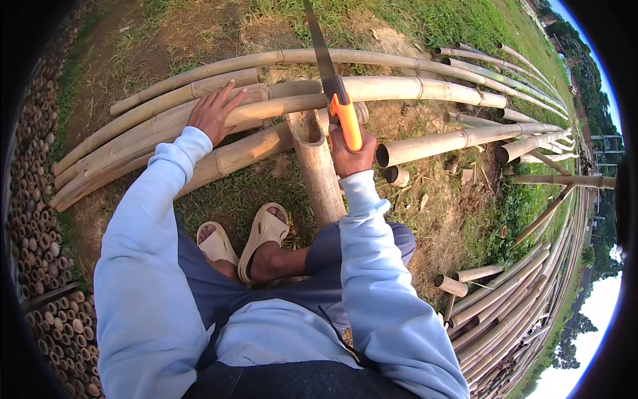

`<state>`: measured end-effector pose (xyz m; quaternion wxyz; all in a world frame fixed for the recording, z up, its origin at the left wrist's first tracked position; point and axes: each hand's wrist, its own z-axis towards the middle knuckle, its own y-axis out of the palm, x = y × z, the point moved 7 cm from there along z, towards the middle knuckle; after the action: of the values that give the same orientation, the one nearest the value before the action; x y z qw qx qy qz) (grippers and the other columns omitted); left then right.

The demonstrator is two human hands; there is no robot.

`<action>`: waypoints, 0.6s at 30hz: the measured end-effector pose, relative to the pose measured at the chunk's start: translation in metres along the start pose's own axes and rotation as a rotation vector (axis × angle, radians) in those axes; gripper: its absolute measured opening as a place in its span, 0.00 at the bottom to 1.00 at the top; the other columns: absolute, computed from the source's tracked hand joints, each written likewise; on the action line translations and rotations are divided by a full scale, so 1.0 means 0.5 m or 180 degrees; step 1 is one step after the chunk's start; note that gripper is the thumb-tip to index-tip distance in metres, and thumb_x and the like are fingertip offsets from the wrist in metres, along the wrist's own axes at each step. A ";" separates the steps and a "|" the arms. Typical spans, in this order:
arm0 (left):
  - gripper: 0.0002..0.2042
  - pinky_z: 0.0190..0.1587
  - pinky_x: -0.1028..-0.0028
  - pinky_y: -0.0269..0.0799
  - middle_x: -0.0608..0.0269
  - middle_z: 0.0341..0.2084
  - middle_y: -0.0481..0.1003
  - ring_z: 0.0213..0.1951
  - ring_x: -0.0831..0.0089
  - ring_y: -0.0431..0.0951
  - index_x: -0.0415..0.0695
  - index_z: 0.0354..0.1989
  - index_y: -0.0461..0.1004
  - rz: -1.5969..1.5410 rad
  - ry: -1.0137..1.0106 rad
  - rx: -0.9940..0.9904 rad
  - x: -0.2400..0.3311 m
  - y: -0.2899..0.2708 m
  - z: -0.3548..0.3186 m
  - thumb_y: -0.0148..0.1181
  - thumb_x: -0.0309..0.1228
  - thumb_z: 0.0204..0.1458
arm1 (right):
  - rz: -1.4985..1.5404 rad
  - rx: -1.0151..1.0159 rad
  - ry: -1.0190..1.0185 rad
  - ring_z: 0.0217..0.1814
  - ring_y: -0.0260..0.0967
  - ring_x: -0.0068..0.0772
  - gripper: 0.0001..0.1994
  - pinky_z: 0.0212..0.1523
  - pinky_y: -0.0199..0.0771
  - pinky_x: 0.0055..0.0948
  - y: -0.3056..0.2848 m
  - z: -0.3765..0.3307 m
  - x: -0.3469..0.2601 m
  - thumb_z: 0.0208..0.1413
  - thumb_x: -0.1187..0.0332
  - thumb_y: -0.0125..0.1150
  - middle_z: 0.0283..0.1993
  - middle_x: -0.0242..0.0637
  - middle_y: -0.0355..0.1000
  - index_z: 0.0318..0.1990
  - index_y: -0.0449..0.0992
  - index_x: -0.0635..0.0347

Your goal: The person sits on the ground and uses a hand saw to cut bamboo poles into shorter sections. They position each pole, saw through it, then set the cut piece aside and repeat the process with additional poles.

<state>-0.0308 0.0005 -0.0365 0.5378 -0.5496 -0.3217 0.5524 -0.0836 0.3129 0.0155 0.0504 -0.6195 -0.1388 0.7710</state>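
My right hand (353, 157) is wrapped round the orange handle of a handsaw (347, 121). The saw's dark blade points away from me and lies across the bamboo poles, beside the end of a brown bamboo pole (286, 106). On the left, my left hand (214, 114) rests flat on the poles with its fingers stretched apart. A thick bamboo post (319, 179) with a hollowed top stands between my legs and the poles, close under the saw. Whether the blade has cut into a pole cannot be made out.
Long bamboo poles (458, 139) extend to the right over grass and dirt. A large pile of poles (512, 312) lies at the lower right, with short offcuts (450, 286) beside it. Stacked bamboo pieces (40, 219) show their round ends along the left edge.
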 end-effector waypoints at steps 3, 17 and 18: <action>0.56 0.73 0.51 0.53 0.54 0.75 0.52 0.71 0.51 0.58 0.47 0.77 0.48 -0.0639 0.0421 -0.0160 0.077 -0.045 -0.054 0.73 0.55 0.43 | 0.0135 0.0069 0.0078 0.26 0.67 0.26 0.08 0.32 0.70 0.32 -0.015 -0.016 0.048 0.56 0.71 0.65 0.23 0.40 0.72 0.32 0.77 0.70; 0.45 0.66 0.55 0.64 0.46 0.62 0.68 0.63 0.49 0.70 0.43 0.67 0.60 -0.0918 -0.0944 -0.0787 0.002 0.077 0.090 0.77 0.39 0.39 | -0.0128 -0.0072 0.0042 0.27 0.68 0.25 0.09 0.33 0.71 0.31 0.004 0.000 0.023 0.58 0.71 0.65 0.24 0.40 0.72 0.34 0.77 0.70; 0.44 0.65 0.54 0.66 0.46 0.61 0.69 0.62 0.48 0.72 0.44 0.67 0.60 -0.0994 -0.0918 -0.0706 0.001 0.077 0.091 0.77 0.38 0.39 | -0.0194 -0.0070 0.0012 0.27 0.68 0.26 0.09 0.33 0.71 0.31 0.005 0.000 0.018 0.58 0.71 0.65 0.24 0.40 0.72 0.34 0.77 0.70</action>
<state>-0.0832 0.0036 -0.0644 0.5016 -0.4643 -0.5350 0.4966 -0.0855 0.3130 0.0064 0.0674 -0.6170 -0.1660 0.7663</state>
